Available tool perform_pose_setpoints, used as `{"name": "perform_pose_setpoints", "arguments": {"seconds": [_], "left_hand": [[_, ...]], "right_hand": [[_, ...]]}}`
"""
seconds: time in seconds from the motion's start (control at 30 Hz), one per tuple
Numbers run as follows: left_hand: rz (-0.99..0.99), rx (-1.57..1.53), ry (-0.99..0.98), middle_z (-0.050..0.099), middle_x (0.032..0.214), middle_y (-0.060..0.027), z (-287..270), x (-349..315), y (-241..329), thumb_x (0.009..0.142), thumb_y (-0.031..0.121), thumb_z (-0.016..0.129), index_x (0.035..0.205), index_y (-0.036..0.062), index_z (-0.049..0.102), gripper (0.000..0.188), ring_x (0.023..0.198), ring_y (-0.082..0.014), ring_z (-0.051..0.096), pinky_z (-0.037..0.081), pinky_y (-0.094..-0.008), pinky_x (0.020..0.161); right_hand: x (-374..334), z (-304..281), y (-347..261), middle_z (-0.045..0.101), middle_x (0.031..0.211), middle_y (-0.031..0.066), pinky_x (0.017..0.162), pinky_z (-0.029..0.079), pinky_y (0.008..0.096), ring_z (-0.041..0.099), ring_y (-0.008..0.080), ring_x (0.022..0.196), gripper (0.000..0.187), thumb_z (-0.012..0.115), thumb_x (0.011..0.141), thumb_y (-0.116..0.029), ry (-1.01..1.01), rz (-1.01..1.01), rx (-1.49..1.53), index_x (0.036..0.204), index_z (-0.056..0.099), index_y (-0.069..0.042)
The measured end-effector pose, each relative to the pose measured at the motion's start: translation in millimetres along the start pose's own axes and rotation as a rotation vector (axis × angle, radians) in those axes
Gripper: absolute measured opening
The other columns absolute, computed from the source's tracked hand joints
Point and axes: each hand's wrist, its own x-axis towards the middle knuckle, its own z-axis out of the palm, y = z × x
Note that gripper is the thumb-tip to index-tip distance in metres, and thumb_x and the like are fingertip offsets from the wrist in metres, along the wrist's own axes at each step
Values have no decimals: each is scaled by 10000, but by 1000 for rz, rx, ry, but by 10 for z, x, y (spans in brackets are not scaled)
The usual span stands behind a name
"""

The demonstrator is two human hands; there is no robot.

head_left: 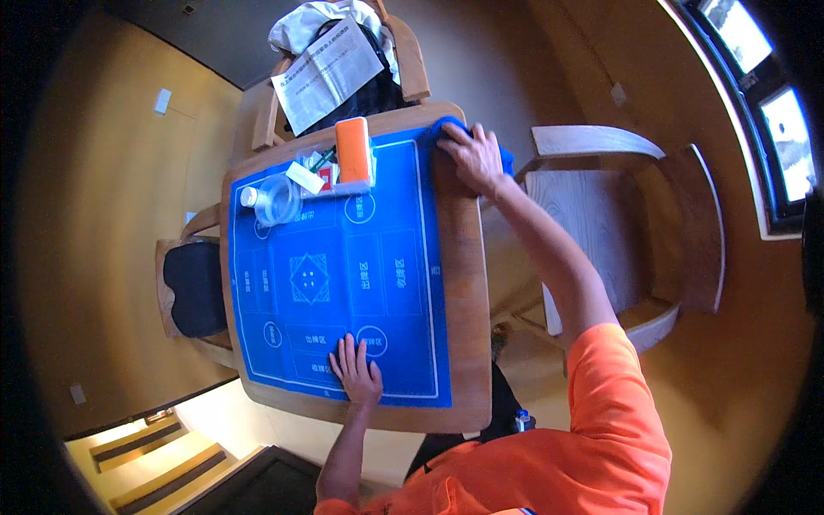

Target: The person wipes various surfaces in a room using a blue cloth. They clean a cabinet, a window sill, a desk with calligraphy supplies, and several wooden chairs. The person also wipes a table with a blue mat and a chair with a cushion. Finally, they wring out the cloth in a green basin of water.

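A blue cloth (507,160) lies bunched at the table's far right corner, pressed under my right hand (475,160), whose fingers curl over it. Next to it is the far right edge of a blue printed mat (390,300) that covers most of the wooden table (468,343). Flat on the mat's near part rests my left hand (356,373), fingers spread and holding nothing. Toward the mat's far side stand an orange case (353,150), a round clear plastic container (279,202), a white-capped bottle (249,196) and a white card-like piece (305,178).
Behind the table, a wooden chair (410,60) carries a dark bag, white cloth and a printed sheet (328,75). Another wooden chair (592,223) stands close on the right, and a dark-cushioned chair (194,290) on the left. Windows (785,137) are at the far right.
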Motion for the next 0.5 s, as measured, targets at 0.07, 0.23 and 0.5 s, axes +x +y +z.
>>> {"name": "perform_pose_setpoints", "arguments": {"seconds": [0.07,0.23,0.5], "left_hand": [[10,-5,0,325,1465,-198,-1,-4,-19,867,188,465,1319,44,457,474,1371,-380,271,126,-602,1100],[13,-8,6,340,1449,-217,46,-60,-67,847,191,500,1314,34,457,494,1353,-400,294,143,-631,1081],[2,-11,25,340,1459,-196,-6,-48,-72,876,211,473,1329,58,457,478,1365,-369,292,134,-604,1097]], "right_hand": [[495,105,117,459,1312,-34,848,425,430,481,278,1100,375,549,839,-124,-38,71,15,1178,634,-262],[1005,311,173,478,1328,-60,888,414,434,471,277,1156,403,528,851,-155,-98,125,-65,1230,593,-276],[-349,11,-264,340,1457,27,885,402,467,439,318,1146,465,651,794,-131,-49,-127,-60,1243,581,-226]]}}
